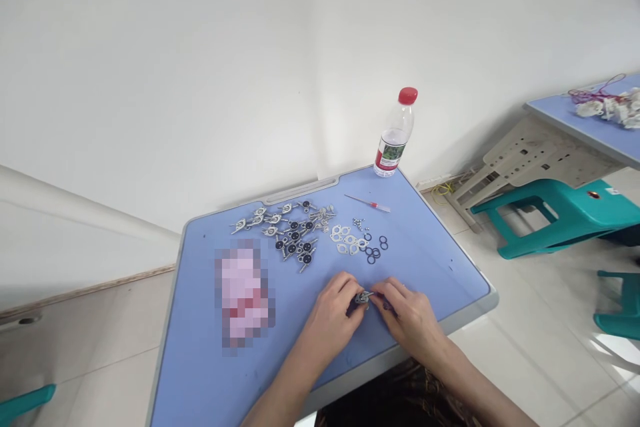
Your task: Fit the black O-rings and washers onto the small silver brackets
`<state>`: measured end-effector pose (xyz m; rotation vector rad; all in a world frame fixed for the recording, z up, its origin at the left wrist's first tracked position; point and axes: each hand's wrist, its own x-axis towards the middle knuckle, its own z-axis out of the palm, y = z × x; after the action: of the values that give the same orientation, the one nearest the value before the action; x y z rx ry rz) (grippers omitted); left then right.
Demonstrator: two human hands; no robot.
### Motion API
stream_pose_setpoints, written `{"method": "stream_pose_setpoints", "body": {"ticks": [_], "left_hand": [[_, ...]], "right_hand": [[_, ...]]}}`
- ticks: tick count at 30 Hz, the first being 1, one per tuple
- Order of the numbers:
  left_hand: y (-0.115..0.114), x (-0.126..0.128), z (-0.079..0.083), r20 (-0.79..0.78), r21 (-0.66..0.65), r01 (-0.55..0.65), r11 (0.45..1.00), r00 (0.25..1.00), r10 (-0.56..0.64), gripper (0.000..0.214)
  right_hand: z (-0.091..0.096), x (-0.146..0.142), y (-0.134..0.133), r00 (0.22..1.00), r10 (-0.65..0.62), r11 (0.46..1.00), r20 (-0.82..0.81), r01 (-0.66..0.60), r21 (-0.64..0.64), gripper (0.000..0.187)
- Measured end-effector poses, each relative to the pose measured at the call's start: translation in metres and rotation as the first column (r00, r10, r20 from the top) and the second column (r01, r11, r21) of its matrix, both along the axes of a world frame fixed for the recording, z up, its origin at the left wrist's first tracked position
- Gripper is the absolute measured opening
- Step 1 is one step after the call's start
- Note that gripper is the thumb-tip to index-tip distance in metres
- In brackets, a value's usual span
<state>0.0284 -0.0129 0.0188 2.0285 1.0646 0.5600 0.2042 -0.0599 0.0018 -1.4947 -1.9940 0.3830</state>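
My left hand (pixel 334 307) and my right hand (pixel 407 310) meet over the near part of the blue desk (pixel 200 373). Both have their fingers pinched around one small metal fitting (pixel 363 297) held between them. Beyond my hands lies a pile of similar metal fittings with black discs (pixel 293 230). To its right lie flat white gaskets (pixel 346 240), black rubber rings (pixel 375 251) and a few tiny metal balls (pixel 358 221).
A red-handled thin tool (pixel 369 203) lies near the far edge. A plastic water bottle with a red cap (pixel 396 133) stands at the far right corner. A blurred pink object (pixel 243 297) lies left. Teal stools (pixel 560 213) and another desk (pixel 590 127) stand right.
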Motion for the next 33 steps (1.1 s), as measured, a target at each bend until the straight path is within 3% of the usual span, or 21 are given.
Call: {"method": "stream_pose_setpoints", "body": {"ticks": [7, 16, 33], "left_hand": [[0.0, 0.002, 0.001, -0.03, -0.004, -0.007, 1.0, 1.0, 0.007, 0.016], [-0.001, -0.003, 0.009, -0.007, -0.033, 0.015, 0.999, 1.0, -0.016, 0.028], [-0.003, -0.003, -0.001, -0.074, 0.083, 0.057, 0.995, 0.996, -0.051, 0.013]], "right_hand": [[-0.001, -0.001, 0.0, 0.997, 0.033, 0.997, -0.064, -0.038, -0.072, 0.018], [-0.002, -0.001, 0.002, 0.999, 0.041, 0.997, -0.015, -0.042, -0.068, 0.019], [0.0, -0.003, -0.001, 0.999, -0.011, 1.0, 0.035, 0.012, -0.017, 0.018]]}}
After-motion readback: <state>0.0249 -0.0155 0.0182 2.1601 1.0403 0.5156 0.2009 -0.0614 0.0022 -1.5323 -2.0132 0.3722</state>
